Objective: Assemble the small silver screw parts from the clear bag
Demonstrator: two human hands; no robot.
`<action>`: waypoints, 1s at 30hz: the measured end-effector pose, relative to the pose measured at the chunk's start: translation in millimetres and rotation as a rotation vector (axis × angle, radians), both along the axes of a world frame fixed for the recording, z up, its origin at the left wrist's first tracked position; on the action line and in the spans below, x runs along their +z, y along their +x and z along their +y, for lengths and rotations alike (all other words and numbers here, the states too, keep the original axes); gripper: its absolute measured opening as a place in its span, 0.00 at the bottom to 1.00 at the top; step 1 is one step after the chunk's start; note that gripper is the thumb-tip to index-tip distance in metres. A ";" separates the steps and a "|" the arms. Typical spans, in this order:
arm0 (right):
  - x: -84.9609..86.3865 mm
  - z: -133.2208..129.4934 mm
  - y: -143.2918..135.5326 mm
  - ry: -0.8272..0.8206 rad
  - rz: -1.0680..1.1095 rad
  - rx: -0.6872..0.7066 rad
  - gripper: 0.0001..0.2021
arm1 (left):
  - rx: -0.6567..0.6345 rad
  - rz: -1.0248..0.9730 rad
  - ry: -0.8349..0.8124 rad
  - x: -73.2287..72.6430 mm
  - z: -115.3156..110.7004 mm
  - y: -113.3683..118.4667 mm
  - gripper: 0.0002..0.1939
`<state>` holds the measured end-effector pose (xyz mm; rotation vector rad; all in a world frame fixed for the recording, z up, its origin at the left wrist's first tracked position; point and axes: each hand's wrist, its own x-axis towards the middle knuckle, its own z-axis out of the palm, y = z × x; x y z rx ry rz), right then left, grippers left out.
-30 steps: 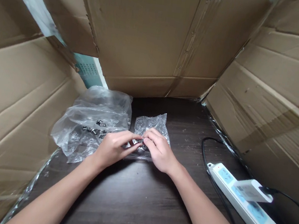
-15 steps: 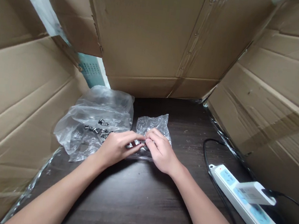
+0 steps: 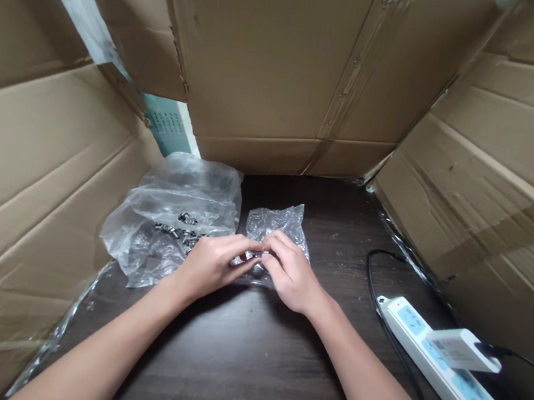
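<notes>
My left hand and my right hand meet fingertip to fingertip near the middle of the dark table. Both are pinched around a small metallic piece, mostly hidden by the fingers. Behind and under them lies a small crinkled clear plastic bag. To the left, a larger clear plastic bag is spread open, with several small shiny metal parts on it. My left hand partly covers its right edge.
A white power strip with a white plug-in adapter and a black cable lies at the right. Cardboard walls enclose the dark table at the back and both sides.
The whole view has shifted slightly, so everything sits a little further right. My hands keep nearly the same pinched pose, with only slight finger movement.
</notes>
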<state>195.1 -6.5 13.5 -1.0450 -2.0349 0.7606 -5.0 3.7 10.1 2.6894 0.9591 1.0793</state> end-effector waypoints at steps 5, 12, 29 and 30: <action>0.0 0.1 -1.1 0.014 -0.019 -0.010 0.09 | -0.004 0.012 -0.015 0.0 0.0 0.5 0.08; -1.2 0.0 -2.0 0.023 -0.023 -0.020 0.08 | 0.009 0.015 0.011 0.9 -0.2 0.5 0.08; -2.6 2.1 -1.0 0.064 -0.066 -0.065 0.08 | 0.027 0.031 0.080 -3.3 0.2 1.6 0.07; -2.3 2.2 -1.0 0.061 -0.061 -0.063 0.08 | 0.029 0.030 0.081 -3.3 0.2 1.4 0.07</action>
